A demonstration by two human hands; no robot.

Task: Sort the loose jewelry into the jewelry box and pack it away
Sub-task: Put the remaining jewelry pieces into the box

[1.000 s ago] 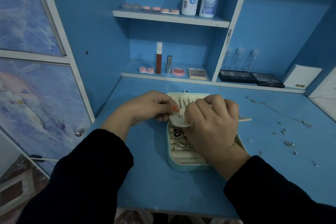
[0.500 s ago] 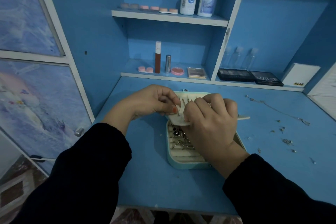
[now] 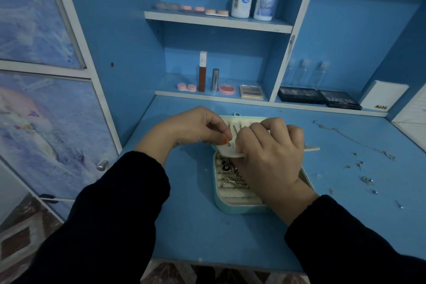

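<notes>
Centrally, hands (image 3: 196,128) pinch panel (image 3: 227,151), earrings (image 3: 228,181) in box (image 3: 239,210)

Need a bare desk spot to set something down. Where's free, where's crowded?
Bare: the desk left of the jewelry box up to the cabinet wall, and the front strip between box and desk edge. Crowded: right of the box, with scattered loose jewelry and a chain. Both hands, left hand and right hand, hold the earring panel over it.
</notes>
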